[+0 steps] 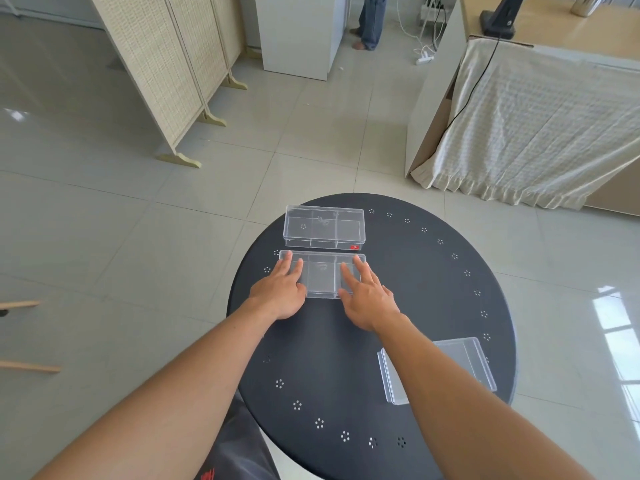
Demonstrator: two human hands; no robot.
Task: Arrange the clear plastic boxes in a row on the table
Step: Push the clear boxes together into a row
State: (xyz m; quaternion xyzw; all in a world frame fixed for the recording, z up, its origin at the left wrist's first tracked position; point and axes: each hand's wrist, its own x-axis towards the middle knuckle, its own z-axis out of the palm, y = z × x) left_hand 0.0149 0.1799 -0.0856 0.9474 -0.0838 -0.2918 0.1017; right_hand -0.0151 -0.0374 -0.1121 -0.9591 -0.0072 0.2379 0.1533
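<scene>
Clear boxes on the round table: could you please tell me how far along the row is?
Partly done. The far box sits placed near the far edge of the black table. In hand: the middle box, just in front of it, with the left hand and right hand resting flat on its ends. Left: the third box lies apart at the near right, partly hidden by the right forearm.

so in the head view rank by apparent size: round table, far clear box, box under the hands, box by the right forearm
1. round black table
2-4. The three boxes look alike: far box, box under the hands, and box by the right forearm, which is partly hidden and nearer, so unranked.
</scene>
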